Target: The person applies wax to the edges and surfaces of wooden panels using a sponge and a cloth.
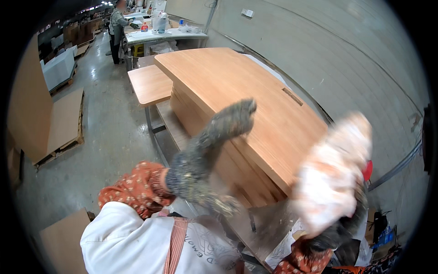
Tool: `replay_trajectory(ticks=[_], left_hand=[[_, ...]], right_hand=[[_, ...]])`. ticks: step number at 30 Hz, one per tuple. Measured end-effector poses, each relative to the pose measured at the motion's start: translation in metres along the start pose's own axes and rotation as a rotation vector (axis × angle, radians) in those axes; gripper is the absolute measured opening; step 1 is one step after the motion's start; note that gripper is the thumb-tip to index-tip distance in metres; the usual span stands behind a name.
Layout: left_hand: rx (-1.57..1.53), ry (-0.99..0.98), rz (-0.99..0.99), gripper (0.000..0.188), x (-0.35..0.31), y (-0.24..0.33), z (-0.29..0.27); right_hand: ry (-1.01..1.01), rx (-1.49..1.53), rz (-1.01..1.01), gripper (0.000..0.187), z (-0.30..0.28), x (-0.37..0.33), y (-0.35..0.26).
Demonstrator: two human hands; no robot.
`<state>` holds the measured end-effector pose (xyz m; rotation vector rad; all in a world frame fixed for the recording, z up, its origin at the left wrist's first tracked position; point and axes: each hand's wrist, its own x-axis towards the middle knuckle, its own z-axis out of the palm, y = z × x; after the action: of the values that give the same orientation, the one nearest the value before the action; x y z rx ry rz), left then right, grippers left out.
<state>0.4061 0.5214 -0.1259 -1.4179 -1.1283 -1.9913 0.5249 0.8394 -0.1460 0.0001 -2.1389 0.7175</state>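
Note:
My left hand (pixel 194 166), in a dark speckled work glove, reaches over the near left edge of a wood-grain tabletop panel (pixel 242 86). Its fingers and thumb are spread apart with nothing between them; motion blurs them, and I cannot tell whether they touch the panel. A crumpled whitish cloth (pixel 331 176) with pinkish-orange stains is in my right hand (pixel 340 233), at the panel's near right end. The cloth hides most of that hand's fingers and is smeared by motion. The panel lies flat on a stack of similar boards (pixel 196 107) and has a narrow slot near its right edge.
A smaller wood panel (pixel 150 84) sits left of the stack. Beyond stands a white worktable (pixel 169 34) with bottles, and another person (pixel 117 27) beside it. Pallets with brown boards (pixel 66 118) stand at the left. A grey wall (pixel 319 41) runs along the right.

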Motion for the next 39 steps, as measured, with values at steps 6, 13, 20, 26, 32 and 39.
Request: replay_trajectory(ticks=[6,13,20,26,32,39], left_hand=[[-0.361,0.626,-0.306,0.041,-0.003,-0.023,0.009],[1.153,0.274,-0.085,0.040,0.054,0.001,-0.211],[0.710,0.311,-0.170,0.032,0.039,-0.071,-0.238],[1.281,-0.019,0.079,0.035,-0.027,-0.076,-0.128],[1.161,-0.191,0.124,0.038,-0.068,-0.060,0.062],[0.537,-0.705,0.387,0.040,-0.091,-0.057,0.120]], right_hand=[[-0.522,-0.027,-0.641,0.043,0.050,0.054,-0.147],[-0.401,-0.107,-0.408,0.050,0.054,0.118,-0.093],[-0.600,-0.324,-0.226,0.054,0.098,0.137,-0.022],[-0.559,-0.320,-0.182,0.048,0.104,0.133,-0.010],[-0.581,-0.276,-0.182,0.049,0.105,0.134,-0.010],[-0.561,-0.264,-0.224,0.047,0.103,0.136,0.005]])
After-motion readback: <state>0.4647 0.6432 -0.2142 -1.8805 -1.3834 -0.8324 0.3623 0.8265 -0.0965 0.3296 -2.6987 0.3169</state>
